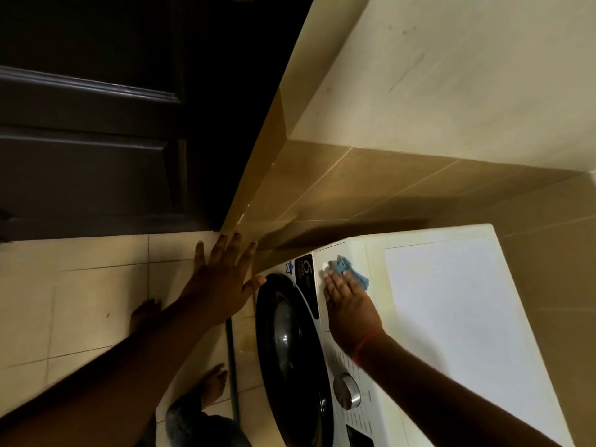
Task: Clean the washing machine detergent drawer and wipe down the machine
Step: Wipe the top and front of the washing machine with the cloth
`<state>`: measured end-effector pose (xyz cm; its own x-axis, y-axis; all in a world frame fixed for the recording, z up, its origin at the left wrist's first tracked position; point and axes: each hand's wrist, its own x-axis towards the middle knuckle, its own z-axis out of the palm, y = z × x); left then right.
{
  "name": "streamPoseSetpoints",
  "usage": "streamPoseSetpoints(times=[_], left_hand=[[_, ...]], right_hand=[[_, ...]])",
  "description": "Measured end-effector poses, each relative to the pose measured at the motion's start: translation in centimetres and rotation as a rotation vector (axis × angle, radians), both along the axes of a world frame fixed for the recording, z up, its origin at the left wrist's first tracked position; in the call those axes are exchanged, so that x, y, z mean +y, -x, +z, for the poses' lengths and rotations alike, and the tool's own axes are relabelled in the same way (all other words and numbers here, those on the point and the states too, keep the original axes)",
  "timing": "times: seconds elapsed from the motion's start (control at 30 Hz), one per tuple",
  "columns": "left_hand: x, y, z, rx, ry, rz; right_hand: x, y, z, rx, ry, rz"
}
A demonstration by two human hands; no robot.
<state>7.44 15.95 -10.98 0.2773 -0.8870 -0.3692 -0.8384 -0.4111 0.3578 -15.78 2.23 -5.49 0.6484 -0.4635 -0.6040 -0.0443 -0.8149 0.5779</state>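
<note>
A white front-loading washing machine (451,301) fills the lower right, seen from above at a tilt. Its dark round door (290,337) faces left, and a silver dial (346,391) sits on the control panel. My right hand (350,304) lies flat on the closed detergent drawer front (325,262), pressing a blue cloth (350,272) against it with straight fingers. My left hand (222,285) hovers with fingers spread, off the machine's left edge above the floor, holding nothing.
A brown tiled wall (387,195) runs behind the machine, with a pale wall above. A dark wooden door (96,124) stands at the left. My bare feet (213,385) are on the beige floor tiles, beside a grey hose (233,366).
</note>
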Motion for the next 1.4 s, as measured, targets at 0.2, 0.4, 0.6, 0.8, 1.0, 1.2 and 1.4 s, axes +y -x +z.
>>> streamPoseSetpoints(times=[0.2, 0.4, 0.6, 0.8, 1.0, 1.2, 1.4], left_hand=[[-0.8, 0.9, 0.5, -0.001, 0.009, -0.033], [-0.4, 1.2, -0.2, -0.022, -0.008, -0.049], [1.4, 0.5, -1.4, -0.057, -0.055, 0.0], [-0.3, 2.7, 0.6, 0.024, -0.022, 0.014], [-1.9, 5.6, 0.8, 0.053, 0.04, -0.029], [-0.5, 4.1, 1.2, -0.019, 0.003, -0.097], [-0.1, 1.9, 1.7, -0.064, -0.031, -0.093]], right_hand=[[-3.3, -5.7, -2.1, -0.004, -0.007, 0.051], [-3.0, -5.6, -6.9, 0.029, -0.088, -0.024], [2.5, 1.2, -6.0, 0.022, -0.347, -0.294], [2.8, 4.0, -1.0, 0.053, -0.146, -0.094], [-2.1, -2.4, -0.5, -0.031, 0.006, 0.079], [-3.2, -4.9, -1.6, -0.157, 0.059, -0.017], [4.1, 3.7, -0.5, -0.13, -0.031, -0.063]])
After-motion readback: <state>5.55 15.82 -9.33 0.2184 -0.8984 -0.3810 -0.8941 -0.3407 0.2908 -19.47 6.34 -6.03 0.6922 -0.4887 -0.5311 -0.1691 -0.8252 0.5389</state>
